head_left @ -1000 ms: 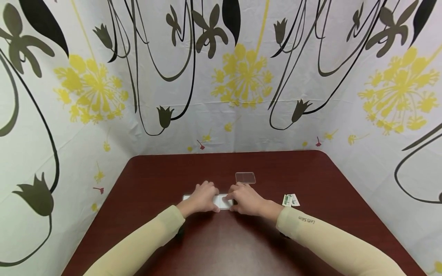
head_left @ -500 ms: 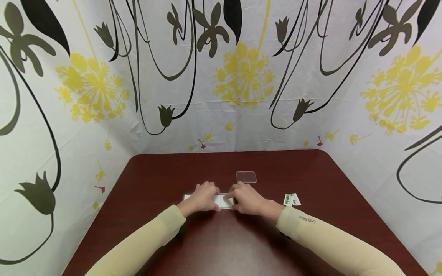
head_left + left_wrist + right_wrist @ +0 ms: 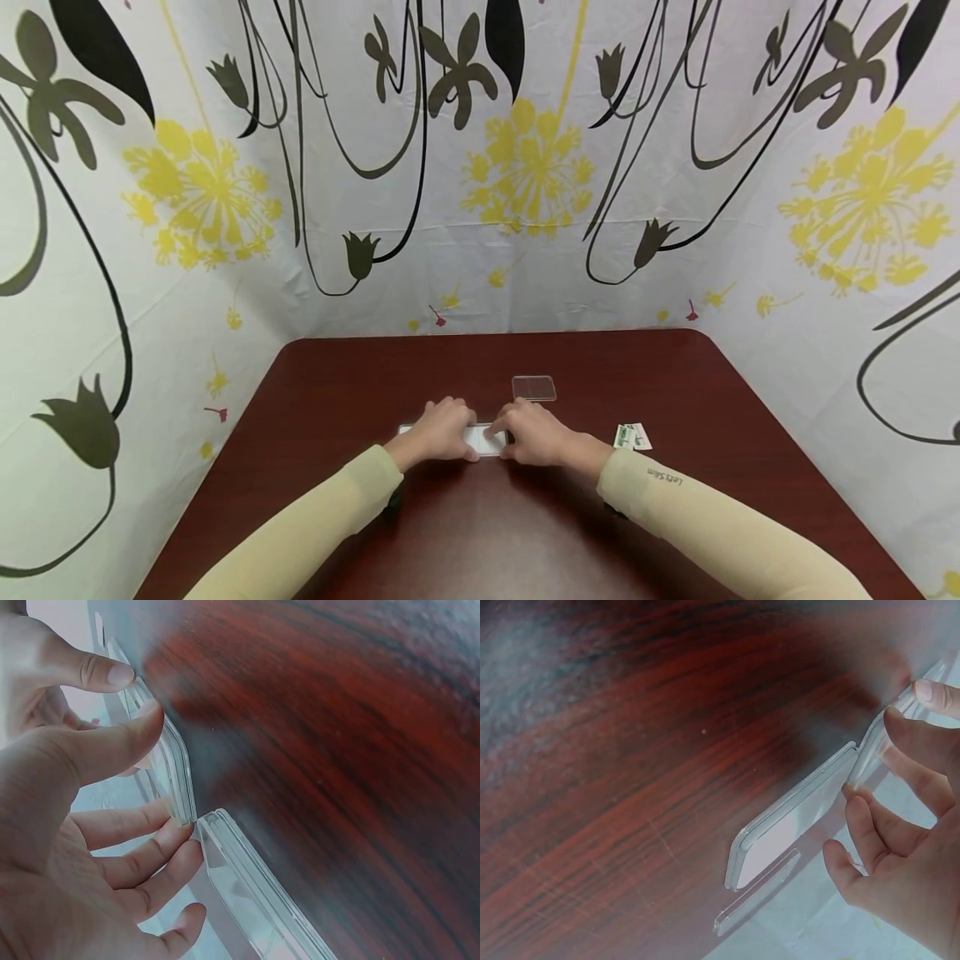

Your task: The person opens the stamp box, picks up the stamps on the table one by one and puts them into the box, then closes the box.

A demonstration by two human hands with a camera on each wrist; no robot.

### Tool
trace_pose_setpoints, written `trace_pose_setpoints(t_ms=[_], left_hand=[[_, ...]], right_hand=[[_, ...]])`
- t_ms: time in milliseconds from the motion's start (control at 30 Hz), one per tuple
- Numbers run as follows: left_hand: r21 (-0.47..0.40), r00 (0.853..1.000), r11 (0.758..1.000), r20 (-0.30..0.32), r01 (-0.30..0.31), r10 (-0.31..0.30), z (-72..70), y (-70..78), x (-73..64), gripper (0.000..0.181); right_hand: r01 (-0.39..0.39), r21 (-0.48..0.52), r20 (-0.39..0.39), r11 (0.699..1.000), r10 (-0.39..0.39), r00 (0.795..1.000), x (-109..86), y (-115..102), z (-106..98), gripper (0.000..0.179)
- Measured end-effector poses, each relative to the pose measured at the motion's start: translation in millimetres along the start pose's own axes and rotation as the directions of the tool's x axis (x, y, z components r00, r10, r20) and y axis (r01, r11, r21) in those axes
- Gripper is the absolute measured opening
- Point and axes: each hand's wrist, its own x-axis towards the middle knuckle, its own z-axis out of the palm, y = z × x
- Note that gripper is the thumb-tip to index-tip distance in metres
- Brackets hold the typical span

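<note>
My left hand [image 3: 442, 429] and my right hand [image 3: 543, 435] both grip a flat clear plastic case [image 3: 483, 440] with a white inside, low over the table's middle. In the left wrist view, thumb and fingertips pinch opposite long edges of that case [image 3: 178, 769]. The right thumb lies close to the left one. A second clear case [image 3: 259, 889] lies end to end with it, below the left little finger. In the right wrist view, a further white-filled case [image 3: 791, 821] extends from the held case [image 3: 871, 746]; my right hand hides it from the head view.
A thin transparent lid [image 3: 533, 388] lies beyond the right hand. Two small green and white printed cards [image 3: 633, 437] overlap to the right. The dark red table [image 3: 360, 375] reaches back to a floral cloth wall [image 3: 517, 275].
</note>
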Motion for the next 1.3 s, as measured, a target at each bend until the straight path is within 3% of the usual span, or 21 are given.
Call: trace_pose_setpoints(t_ms=[467, 733, 967, 1300], left_hand=[[-0.102, 0.999, 0.994, 0.044, -0.026, 0.031, 1.6, -8.0, 4.0, 0.042], [-0.184, 0.994, 0.982, 0.083, -0.048, 0.065, -11.5, -10.5, 6.5, 0.038], [-0.199, 0.989, 0.979, 0.138, -0.031, 0.059, -19.5, -11.7, 9.1, 0.04], [-0.242, 0.988, 0.97, 0.151, 0.008, 0.03, -26.3, -13.4, 14.9, 0.041]], right_hand=[[-0.048, 0.062, 0.071, 0.997, 0.043, 0.997, 3.0, 0, -3, 0.035], [-0.037, 0.149, 0.128, 0.988, 0.018, 0.992, 13.8, 4, -11, 0.036], [-0.053, 0.169, 0.184, 0.984, 0.021, 0.983, 18.5, 4, -18, 0.036], [-0.085, 0.156, 0.207, 0.984, 0.052, 0.977, 20.5, 5, -32, 0.035]])
